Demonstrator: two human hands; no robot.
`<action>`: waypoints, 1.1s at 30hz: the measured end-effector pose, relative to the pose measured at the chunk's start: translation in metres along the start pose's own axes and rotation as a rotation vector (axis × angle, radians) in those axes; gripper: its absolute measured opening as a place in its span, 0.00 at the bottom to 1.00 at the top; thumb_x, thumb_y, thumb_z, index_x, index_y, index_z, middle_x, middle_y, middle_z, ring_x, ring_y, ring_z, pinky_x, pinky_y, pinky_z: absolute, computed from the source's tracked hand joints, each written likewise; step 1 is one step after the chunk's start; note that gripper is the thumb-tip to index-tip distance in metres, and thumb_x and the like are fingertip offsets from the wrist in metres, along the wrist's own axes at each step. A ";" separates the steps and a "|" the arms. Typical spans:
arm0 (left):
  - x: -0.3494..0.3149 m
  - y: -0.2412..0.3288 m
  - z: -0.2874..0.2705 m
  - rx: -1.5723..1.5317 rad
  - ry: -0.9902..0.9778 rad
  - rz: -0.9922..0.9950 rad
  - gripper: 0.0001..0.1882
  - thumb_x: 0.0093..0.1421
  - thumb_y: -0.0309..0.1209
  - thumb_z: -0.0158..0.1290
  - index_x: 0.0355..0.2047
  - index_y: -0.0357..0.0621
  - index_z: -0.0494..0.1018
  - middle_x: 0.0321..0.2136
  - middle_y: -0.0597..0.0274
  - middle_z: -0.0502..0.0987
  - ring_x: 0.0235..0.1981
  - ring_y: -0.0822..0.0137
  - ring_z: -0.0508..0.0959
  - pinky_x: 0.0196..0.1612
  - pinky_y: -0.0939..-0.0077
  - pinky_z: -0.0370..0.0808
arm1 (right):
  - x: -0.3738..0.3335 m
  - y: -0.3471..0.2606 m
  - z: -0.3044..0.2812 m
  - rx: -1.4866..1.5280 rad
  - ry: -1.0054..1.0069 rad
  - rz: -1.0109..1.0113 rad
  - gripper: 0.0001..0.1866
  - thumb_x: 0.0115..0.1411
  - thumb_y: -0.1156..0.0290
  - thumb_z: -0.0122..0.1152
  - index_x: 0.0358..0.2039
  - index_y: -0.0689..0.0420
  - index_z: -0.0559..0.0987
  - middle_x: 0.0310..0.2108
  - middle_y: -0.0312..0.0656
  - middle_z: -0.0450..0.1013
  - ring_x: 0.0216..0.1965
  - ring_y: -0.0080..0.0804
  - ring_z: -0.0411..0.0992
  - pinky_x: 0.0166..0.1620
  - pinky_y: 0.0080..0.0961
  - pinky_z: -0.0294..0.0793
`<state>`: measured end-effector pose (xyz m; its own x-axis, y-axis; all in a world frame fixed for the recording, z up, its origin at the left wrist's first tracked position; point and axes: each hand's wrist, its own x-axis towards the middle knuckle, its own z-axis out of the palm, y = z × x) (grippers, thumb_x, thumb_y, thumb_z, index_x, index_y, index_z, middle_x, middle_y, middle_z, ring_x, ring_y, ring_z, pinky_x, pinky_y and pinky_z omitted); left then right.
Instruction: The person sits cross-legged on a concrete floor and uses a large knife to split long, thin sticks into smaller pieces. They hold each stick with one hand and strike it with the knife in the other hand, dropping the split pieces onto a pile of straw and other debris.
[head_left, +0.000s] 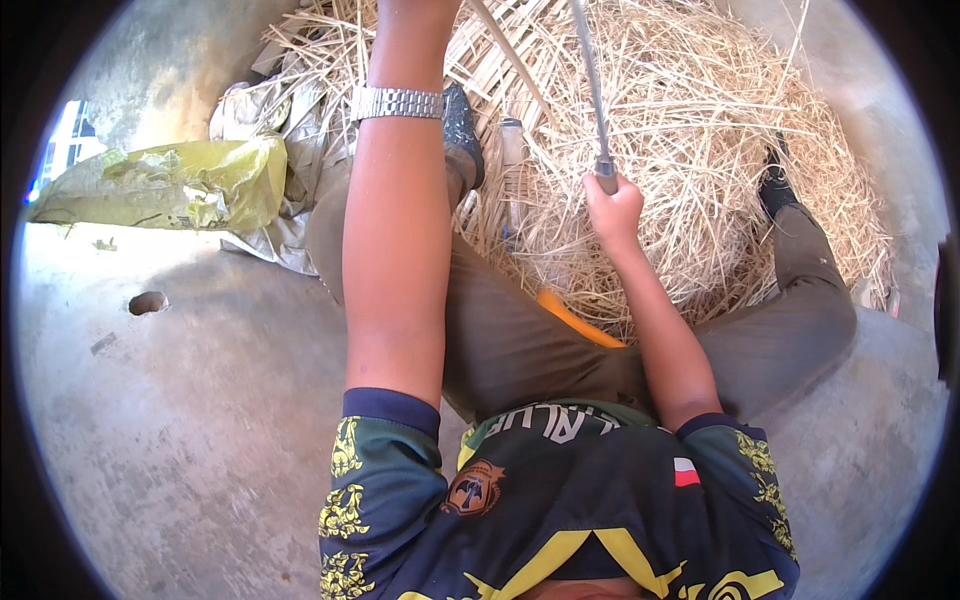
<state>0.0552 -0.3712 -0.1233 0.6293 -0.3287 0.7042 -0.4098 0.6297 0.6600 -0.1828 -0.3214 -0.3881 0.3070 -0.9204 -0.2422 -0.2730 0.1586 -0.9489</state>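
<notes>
My right hand (614,212) is closed round the handle of a long-bladed knife (598,105), whose narrow blade points up and away past the top edge. My left arm (398,230), with a metal-banded watch (398,103) on the wrist, stretches straight ahead. Only the base of my left hand (416,15) shows; its fingers lie beyond the top edge, so what they hold is hidden. A pale bamboo-like strip (512,58) slants down from the top edge between my left wrist and the knife. Under both hands spreads a heap of thin, straw-coloured shavings (690,130).
My legs straddle the heap, with a dark shoe (462,135) on the left and another (775,185) on the right. Between my thighs lies an orange strip-like thing (578,320). A yellow plastic sack (170,185) rests at left on the concrete floor (190,420), near a small hole (148,302).
</notes>
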 end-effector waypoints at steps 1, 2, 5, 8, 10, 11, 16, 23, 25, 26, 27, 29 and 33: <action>-0.002 0.002 0.003 0.025 0.005 0.002 0.24 0.75 0.52 0.44 0.25 0.52 0.64 0.16 0.77 0.59 0.14 0.82 0.58 0.14 0.83 0.54 | 0.000 -0.001 0.001 0.098 0.028 -0.102 0.11 0.60 0.68 0.63 0.22 0.58 0.76 0.16 0.33 0.70 0.19 0.22 0.66 0.25 0.27 0.64; -0.002 0.004 0.006 0.044 0.006 0.008 0.24 0.75 0.52 0.44 0.25 0.52 0.64 0.17 0.77 0.59 0.14 0.82 0.58 0.14 0.83 0.54 | 0.001 0.008 0.000 0.129 -0.004 -0.065 0.12 0.60 0.68 0.63 0.22 0.57 0.74 0.16 0.32 0.69 0.18 0.21 0.64 0.25 0.27 0.63; 0.002 0.007 0.008 -0.015 -0.013 -0.042 0.24 0.75 0.52 0.44 0.25 0.52 0.64 0.17 0.77 0.59 0.14 0.82 0.58 0.14 0.83 0.54 | -0.003 0.048 0.004 0.056 -0.027 -0.002 0.14 0.62 0.68 0.60 0.19 0.52 0.71 0.16 0.29 0.65 0.16 0.20 0.58 0.22 0.27 0.58; 0.003 0.001 0.010 -0.107 -0.026 -0.070 0.24 0.75 0.52 0.45 0.25 0.52 0.64 0.16 0.77 0.59 0.14 0.82 0.58 0.15 0.84 0.54 | -0.002 0.068 -0.009 -0.352 -0.126 0.435 0.11 0.59 0.66 0.61 0.23 0.59 0.76 0.16 0.37 0.69 0.14 0.27 0.64 0.19 0.32 0.61; 0.003 0.005 0.015 -0.130 -0.004 -0.098 0.23 0.75 0.52 0.45 0.26 0.52 0.64 0.16 0.77 0.58 0.14 0.83 0.58 0.15 0.84 0.53 | 0.008 0.113 -0.010 -0.279 -0.108 0.584 0.14 0.54 0.65 0.66 0.23 0.63 0.75 0.15 0.40 0.69 0.12 0.30 0.65 0.16 0.34 0.61; 0.003 0.005 0.014 -0.135 0.014 -0.115 0.23 0.75 0.51 0.45 0.26 0.53 0.64 0.16 0.77 0.58 0.14 0.83 0.58 0.15 0.84 0.53 | 0.010 0.112 -0.009 -0.297 -0.117 0.556 0.13 0.54 0.66 0.64 0.23 0.63 0.74 0.16 0.41 0.69 0.12 0.30 0.64 0.14 0.35 0.58; 0.003 0.029 0.012 -0.499 0.094 -0.537 0.23 0.75 0.50 0.46 0.25 0.53 0.63 0.16 0.77 0.57 0.14 0.83 0.57 0.15 0.84 0.53 | 0.001 0.038 -0.013 -0.220 -0.048 0.361 0.14 0.55 0.64 0.65 0.23 0.62 0.76 0.17 0.39 0.72 0.17 0.28 0.68 0.22 0.32 0.65; 0.004 0.005 0.001 -0.042 0.045 -0.048 0.23 0.75 0.51 0.46 0.25 0.53 0.64 0.16 0.77 0.60 0.13 0.83 0.57 0.14 0.84 0.53 | -0.003 0.021 0.003 0.054 0.036 -0.043 0.14 0.59 0.66 0.63 0.20 0.59 0.74 0.17 0.32 0.69 0.20 0.20 0.64 0.27 0.28 0.63; -0.002 0.010 0.015 -0.043 0.023 -0.079 0.23 0.74 0.52 0.46 0.25 0.53 0.64 0.16 0.77 0.60 0.14 0.83 0.58 0.14 0.84 0.53 | -0.002 0.057 -0.003 -0.071 0.019 0.124 0.15 0.61 0.64 0.64 0.21 0.58 0.76 0.18 0.34 0.71 0.18 0.24 0.66 0.26 0.28 0.65; -0.001 0.017 0.019 -0.031 0.016 -0.080 0.23 0.74 0.52 0.46 0.25 0.54 0.63 0.16 0.77 0.60 0.14 0.83 0.58 0.14 0.83 0.53 | 0.002 0.080 -0.004 -0.180 -0.029 0.266 0.14 0.60 0.63 0.64 0.23 0.59 0.77 0.19 0.36 0.73 0.19 0.27 0.69 0.27 0.31 0.67; 0.000 0.016 0.022 -0.052 0.025 -0.086 0.23 0.74 0.52 0.46 0.25 0.54 0.63 0.16 0.77 0.60 0.14 0.83 0.58 0.14 0.84 0.53 | 0.007 0.105 -0.006 -0.288 -0.071 0.411 0.13 0.60 0.63 0.64 0.25 0.60 0.79 0.21 0.39 0.74 0.20 0.30 0.71 0.28 0.33 0.69; 0.001 0.009 0.010 -0.065 0.062 -0.098 0.23 0.75 0.52 0.46 0.25 0.54 0.64 0.16 0.77 0.59 0.14 0.83 0.58 0.15 0.84 0.53 | 0.004 0.110 -0.003 -0.457 -0.128 0.523 0.14 0.59 0.62 0.64 0.30 0.63 0.81 0.23 0.44 0.77 0.23 0.35 0.75 0.31 0.37 0.73; 0.005 0.035 0.002 -0.507 0.081 -0.469 0.23 0.75 0.50 0.46 0.25 0.53 0.64 0.17 0.77 0.59 0.14 0.82 0.58 0.15 0.84 0.53 | 0.003 0.096 -0.009 -0.500 -0.134 0.494 0.19 0.58 0.61 0.63 0.37 0.67 0.81 0.30 0.52 0.80 0.30 0.42 0.80 0.36 0.41 0.76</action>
<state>0.0430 -0.3521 -0.0968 0.7200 -0.6051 0.3399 0.2641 0.6918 0.6721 -0.2162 -0.3119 -0.4782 0.1401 -0.7265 -0.6727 -0.7843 0.3332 -0.5232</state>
